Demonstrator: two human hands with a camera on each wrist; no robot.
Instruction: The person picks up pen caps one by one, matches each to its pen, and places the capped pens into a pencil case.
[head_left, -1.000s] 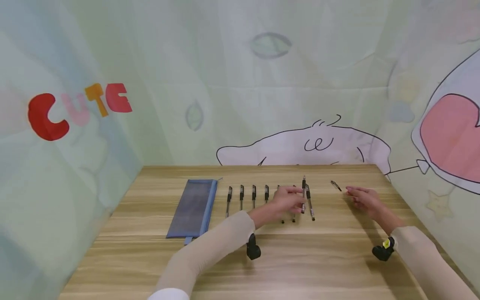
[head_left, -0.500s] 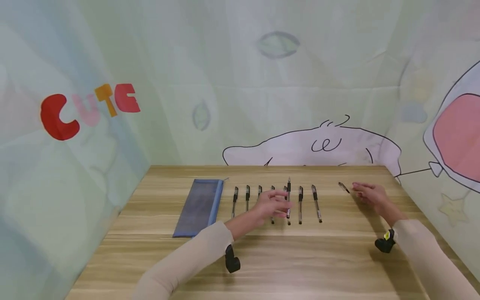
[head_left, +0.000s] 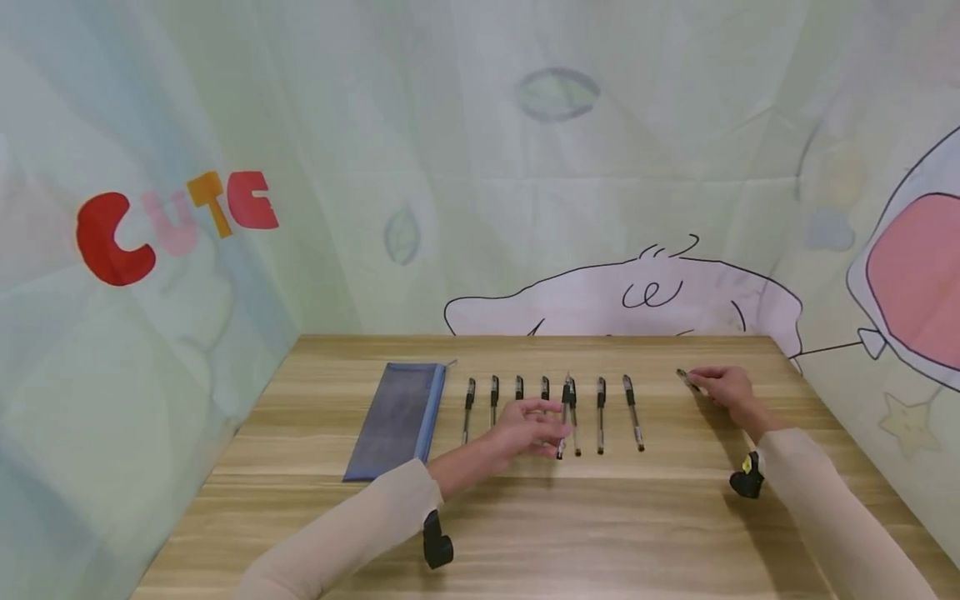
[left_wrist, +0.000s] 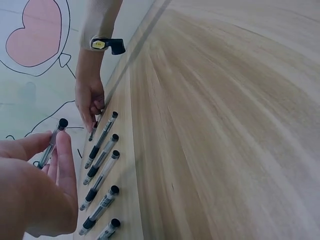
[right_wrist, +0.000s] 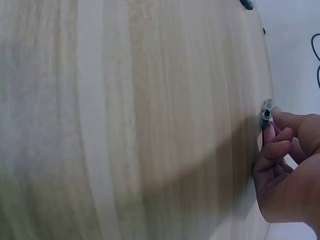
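Left hand (head_left: 525, 427) is pinching the uncapped pen (head_left: 566, 396) beside 7 lined-up pens (head_left: 601, 400), right hand (head_left: 723, 387) is pinching the cap (head_left: 682, 376) near the tabletop's (head_left: 637, 517) far right corner; keeping its mouth unobstructed is probably paying off.

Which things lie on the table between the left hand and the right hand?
The head view shows three pens between the left hand and the right hand; right of them, bare table up to the pinched cap.
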